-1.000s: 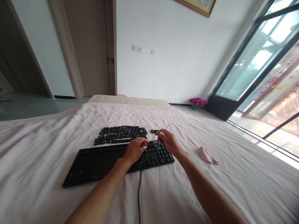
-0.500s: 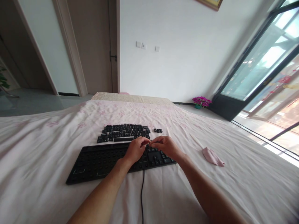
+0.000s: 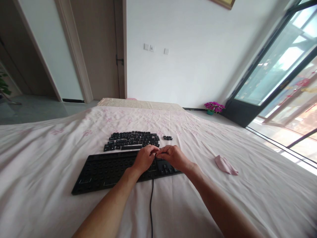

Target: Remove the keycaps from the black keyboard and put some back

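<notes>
A black keyboard (image 3: pixel 104 170) lies on the pink bedsheet, most of its keys taken off and only the right block still capped. Loose black keycaps (image 3: pixel 131 140) are laid out in rows just beyond it, with a small separate group of keycaps (image 3: pixel 167 138) to their right. My left hand (image 3: pixel 144 159) and my right hand (image 3: pixel 173 156) meet fingertip to fingertip over the keyboard's right part, both with fingers curled in a pinch. What sits between the fingertips is hidden; the wire puller my right hand held a second ago does not show.
The keyboard's black cable (image 3: pixel 151 205) runs toward me between my forearms. A crumpled pink cloth (image 3: pixel 226 165) lies on the sheet to the right. Beyond the bed are a door, a white wall, a pot of purple flowers (image 3: pixel 214 107) and large windows on the right.
My right hand has come down and left from the keyboard's far right edge, with the wire loop raised, to meet my left hand. The loop is hidden now.
</notes>
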Demonstrator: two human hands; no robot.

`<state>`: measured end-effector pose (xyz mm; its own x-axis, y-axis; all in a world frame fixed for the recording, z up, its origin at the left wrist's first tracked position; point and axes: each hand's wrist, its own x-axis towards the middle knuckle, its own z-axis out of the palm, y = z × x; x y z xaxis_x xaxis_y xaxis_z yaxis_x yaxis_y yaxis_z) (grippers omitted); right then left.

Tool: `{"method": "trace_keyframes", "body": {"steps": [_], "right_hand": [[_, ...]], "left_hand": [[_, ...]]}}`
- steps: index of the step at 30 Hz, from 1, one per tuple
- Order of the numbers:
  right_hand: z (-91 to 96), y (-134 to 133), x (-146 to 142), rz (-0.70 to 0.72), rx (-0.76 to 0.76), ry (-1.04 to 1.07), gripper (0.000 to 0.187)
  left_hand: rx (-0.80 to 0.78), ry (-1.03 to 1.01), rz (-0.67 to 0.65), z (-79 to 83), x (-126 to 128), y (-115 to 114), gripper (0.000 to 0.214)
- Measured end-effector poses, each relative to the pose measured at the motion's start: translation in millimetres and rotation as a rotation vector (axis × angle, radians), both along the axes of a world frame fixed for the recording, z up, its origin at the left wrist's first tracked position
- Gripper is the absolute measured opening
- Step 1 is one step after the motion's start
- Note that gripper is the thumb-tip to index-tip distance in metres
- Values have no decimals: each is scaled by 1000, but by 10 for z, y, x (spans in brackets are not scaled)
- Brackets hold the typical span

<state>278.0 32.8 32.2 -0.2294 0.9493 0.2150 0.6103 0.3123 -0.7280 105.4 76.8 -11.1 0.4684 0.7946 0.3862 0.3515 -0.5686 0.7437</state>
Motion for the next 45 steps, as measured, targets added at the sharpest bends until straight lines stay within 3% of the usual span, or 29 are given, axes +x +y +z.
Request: {"method": "trace_keyframes", "body": {"steps": [5,13,18,25,33,37,41,45], "right_hand": [[-52,0,70,-33,-82,116,16],[113,-25,-184,67,86,-233,18],[-21,0,-124,-26,69,-74,15],[-221,-38,-158,-73,151,131,25],[-217,-124,-187,-129,322,180,28],[-194,-133,-186,-109,356,202,32],[-186,-149,-164,-42,467,63,29],[-178,-187,-203,170,530,-40,20]], "left_hand": [[13,12,-6,-24,10,6,30],[52,86,-47,-10,-28,6,17],[69,142,-88,19,-41,3,12],[121,200,-61,-30,10,17,11],[105,91,-122,-5,3,-31,21],[53,62,-113,25,-3,-38,4],[-49,-11,-129,56,0,-43,18],[-115,-49,-107,101,-8,-55,22]]}}
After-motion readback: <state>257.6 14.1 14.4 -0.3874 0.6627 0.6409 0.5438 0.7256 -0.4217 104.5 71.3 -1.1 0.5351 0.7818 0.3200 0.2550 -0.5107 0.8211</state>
